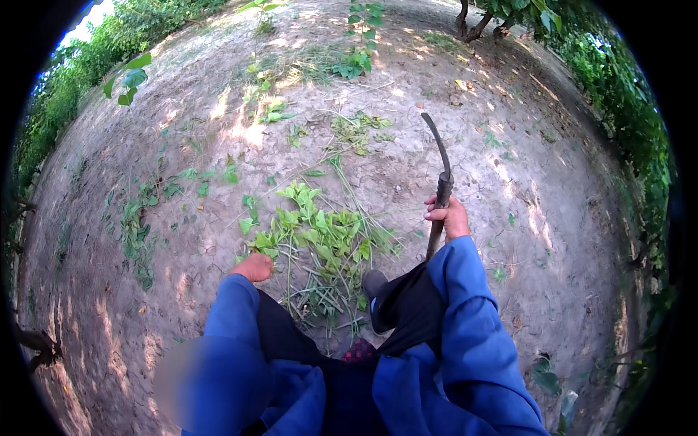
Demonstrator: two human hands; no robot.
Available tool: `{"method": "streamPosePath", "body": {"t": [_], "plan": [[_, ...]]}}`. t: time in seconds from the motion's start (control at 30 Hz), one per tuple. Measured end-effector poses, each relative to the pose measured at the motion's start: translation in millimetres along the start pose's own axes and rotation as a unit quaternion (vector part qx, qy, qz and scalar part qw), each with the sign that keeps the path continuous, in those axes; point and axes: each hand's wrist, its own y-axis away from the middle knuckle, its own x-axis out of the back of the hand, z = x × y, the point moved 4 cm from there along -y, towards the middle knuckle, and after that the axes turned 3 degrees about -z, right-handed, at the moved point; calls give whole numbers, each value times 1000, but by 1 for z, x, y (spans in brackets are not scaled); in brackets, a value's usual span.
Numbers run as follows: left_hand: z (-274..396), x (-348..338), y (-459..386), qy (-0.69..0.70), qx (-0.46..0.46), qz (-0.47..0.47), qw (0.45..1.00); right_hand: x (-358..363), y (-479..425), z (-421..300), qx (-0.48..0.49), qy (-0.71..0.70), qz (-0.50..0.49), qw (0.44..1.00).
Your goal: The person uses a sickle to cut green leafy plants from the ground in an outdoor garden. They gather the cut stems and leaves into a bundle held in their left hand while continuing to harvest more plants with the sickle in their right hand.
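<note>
My right hand (451,217) is closed around the wooden handle of a sickle (444,188), whose dark curved blade points up and away from me. To the left, my left hand (255,267) is curled at the near left edge of a pile of cut leafy green plants (322,231). Its fingers are turned down and mostly hidden, so whether it grips a stem cannot be made out. The pile lies on dry soil in front of my legs, with bare stems towards me and beside my shoe (374,284).
Low creeping weeds (133,234) grow on the left. A small heap of wilted leaves (357,131) and an upright leafy plant (357,60) stand farther ahead. Tree trunks (474,27) rise at the top right, a dark branch (41,346) shows at lower left, and green foliage borders both sides.
</note>
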Motion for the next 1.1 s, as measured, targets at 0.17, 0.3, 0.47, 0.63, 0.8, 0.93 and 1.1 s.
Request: {"method": "streamPosePath", "body": {"t": [0.17, 0.3, 0.47, 0.63, 0.8, 0.93, 1.1], "plan": [[6, 0, -6, -58, -22, -16, 998, 12, 12, -11, -14, 12, 19, 1000], [-7, -1, 0, -283, -197, 4, 939, -8, 26, -27, 2, 6, 22, 1000], [14, 7, 10, -185, -78, -7, 980, -9, 0, -2, 3, 14, 34, 999], [7, 13, -5, -82, -3, 9, 997, -22, -28, 9, -10, 24, 11, 1000], [9, 3, -60, -35, -27, -15, 999, -13, -29, 3, -27, 2, 25, 999], [58, -10, -103, 2, -38, -53, 998, 26, -22, 6, -37, -29, 78, 996], [80, -38, -152, -73, -79, -85, 991, 57, -12, 9, -66, -18, 125, 990]]}}
